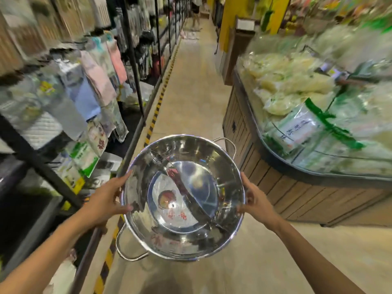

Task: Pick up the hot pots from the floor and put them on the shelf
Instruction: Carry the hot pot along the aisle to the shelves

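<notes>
A shiny steel hot pot [197, 166] with a curved divider, a paper label in its bottom and two wire loop handles is held up in the air over the aisle floor. My left hand [106, 198] grips its left rim, thumb inside the bowl. On the opposite rim my right hand [254, 200] holds it the same way. The dark metal shelf [31, 153] runs along the left, its lower levels dark and partly hidden by hanging goods.
Packaged cloths and towels [95, 81] hang on the left racks. A wood-panelled display counter [297, 192] with bagged goods stands on the right. A yellow-black striped strip [154, 115] edges the tiled aisle. A person [196, 9] stands far down the aisle.
</notes>
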Available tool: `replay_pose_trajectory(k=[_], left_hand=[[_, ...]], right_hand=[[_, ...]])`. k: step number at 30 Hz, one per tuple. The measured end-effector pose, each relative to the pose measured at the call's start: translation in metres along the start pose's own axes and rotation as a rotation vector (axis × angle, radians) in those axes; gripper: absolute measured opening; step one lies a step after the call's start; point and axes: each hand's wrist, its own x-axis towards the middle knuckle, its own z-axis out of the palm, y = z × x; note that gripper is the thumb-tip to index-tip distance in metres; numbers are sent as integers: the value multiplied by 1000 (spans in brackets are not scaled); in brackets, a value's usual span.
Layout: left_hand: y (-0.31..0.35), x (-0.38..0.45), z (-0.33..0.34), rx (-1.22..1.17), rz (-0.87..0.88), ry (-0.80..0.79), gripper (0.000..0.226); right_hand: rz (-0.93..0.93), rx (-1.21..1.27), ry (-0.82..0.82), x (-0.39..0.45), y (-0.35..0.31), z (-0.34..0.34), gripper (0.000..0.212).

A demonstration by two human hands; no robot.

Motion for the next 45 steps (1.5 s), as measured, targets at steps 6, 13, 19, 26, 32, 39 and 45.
replay_pose_trajectory(k=[6, 13, 19, 26, 32, 39, 45], left_hand=[[26, -71, -48, 34, -40, 166, 104], [32, -175, -74, 128, -263, 453, 107], [52, -300, -58, 133, -481, 694, 108], [89, -475, 4, 71, -879, 937, 111], [146, -640, 79, 5, -1163, 1170, 103], [244, -811, 195, -50, -1434, 1476, 88], [324, -915, 292, 2, -1691, 1753, 90]], right_hand=[[-137, -5, -116, 2, -58, 6, 95], [-368, -147, -317, 38, -118, 45, 91], [-518, -171, -628, 37, -165, 105, 94], [-692, -129, -1071, -52, -214, 213, 98], [-843, -146, -1495, -186, -246, 318, 100], [-1022, -250, -1835, -414, -247, 421, 104], [-1165, -287, -2130, -617, -229, 472, 102]])
